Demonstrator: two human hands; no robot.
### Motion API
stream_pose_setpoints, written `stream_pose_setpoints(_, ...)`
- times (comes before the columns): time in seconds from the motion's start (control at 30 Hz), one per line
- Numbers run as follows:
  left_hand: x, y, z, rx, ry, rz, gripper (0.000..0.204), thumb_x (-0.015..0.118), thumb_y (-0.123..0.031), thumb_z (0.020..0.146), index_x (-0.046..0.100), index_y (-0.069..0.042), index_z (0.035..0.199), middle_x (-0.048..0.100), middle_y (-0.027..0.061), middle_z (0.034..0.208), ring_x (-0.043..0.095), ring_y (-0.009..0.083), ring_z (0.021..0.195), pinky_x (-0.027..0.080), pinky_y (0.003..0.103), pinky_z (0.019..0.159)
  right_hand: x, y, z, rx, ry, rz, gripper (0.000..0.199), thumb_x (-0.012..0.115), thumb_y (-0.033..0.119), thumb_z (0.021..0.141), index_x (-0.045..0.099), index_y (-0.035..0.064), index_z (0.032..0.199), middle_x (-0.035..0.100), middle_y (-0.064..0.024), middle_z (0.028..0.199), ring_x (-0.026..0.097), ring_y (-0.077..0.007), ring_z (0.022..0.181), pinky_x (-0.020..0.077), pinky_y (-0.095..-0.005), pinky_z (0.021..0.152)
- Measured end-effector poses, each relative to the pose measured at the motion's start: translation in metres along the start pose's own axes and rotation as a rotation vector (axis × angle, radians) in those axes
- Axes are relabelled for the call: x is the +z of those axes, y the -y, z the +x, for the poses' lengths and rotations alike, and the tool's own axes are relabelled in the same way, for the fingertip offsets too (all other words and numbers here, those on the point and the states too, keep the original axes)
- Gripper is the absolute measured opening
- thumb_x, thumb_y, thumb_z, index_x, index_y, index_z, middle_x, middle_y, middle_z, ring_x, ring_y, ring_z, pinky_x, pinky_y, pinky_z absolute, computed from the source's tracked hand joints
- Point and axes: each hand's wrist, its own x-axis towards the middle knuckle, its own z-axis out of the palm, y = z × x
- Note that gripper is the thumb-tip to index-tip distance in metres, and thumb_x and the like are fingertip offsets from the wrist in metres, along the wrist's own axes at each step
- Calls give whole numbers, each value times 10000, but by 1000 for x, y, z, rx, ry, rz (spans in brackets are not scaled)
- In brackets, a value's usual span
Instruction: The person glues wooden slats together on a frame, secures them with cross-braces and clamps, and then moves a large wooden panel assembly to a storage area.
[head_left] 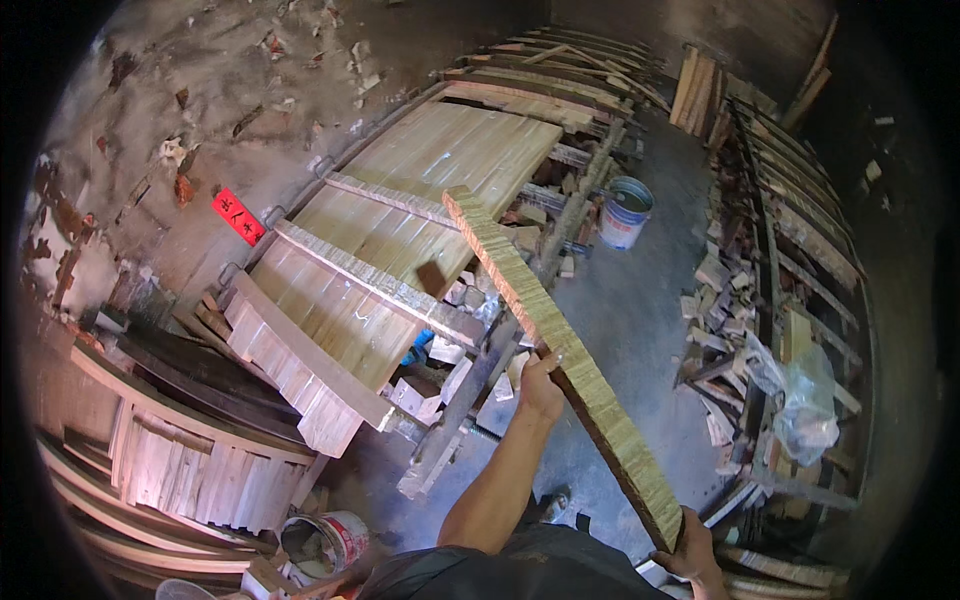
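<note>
Left hand point(543, 390) is clamped on the plank point(570, 345) near mid-length, right hand point(695, 557) at its near end; held aslant above the floor point(635, 295), it is best steadied by this wide grip.

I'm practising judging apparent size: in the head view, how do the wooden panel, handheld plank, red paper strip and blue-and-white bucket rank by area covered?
Largest to smallest:
1. Wooden panel
2. Handheld plank
3. Blue-and-white bucket
4. Red paper strip

The plank looks nearer the camera, so real sizes may rank differently.
</note>
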Motion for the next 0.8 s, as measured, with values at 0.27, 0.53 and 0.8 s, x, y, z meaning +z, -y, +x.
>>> stream_pose_setpoints(0.27, 29, -46, 104, 390, 51, 35, 408, 400, -88, 1007, 462, -13, 1403, 545, 80, 1360, 496, 211, 1254, 358, 318, 1083, -25, 51, 170, 97, 131, 305, 808, 875, 43, 511, 569, -63, 1252, 647, -84, 1095, 616, -186, 986, 482, -340, 905)
stream_pose_setpoints(0.53, -3, -66, 149, 266, 23, 67, 779, 551, -110, 959, 82, -27, 1575, 339, 231, 1557, 357, 414, 1425, 326, 474, 1161, -38, 114, 407, -72, 228, 439, 612, 774, -18, 574, 636, -59, 1169, 685, -78, 931, 646, -169, 744, 524, -303, 613)
stream_pose_setpoints(0.8, -91, -118, 56, 639, -686, 978, 432, 624, 21, 886, 554, 41, 1311, 651, 154, 1242, 635, 225, 1077, 453, 361, 1005, 1, 214, 744, -389, 197, 119, 555, 835, 144, 575, 643, -24, 1067, 693, -123, 816, 673, -207, 645, 515, -354, 555)
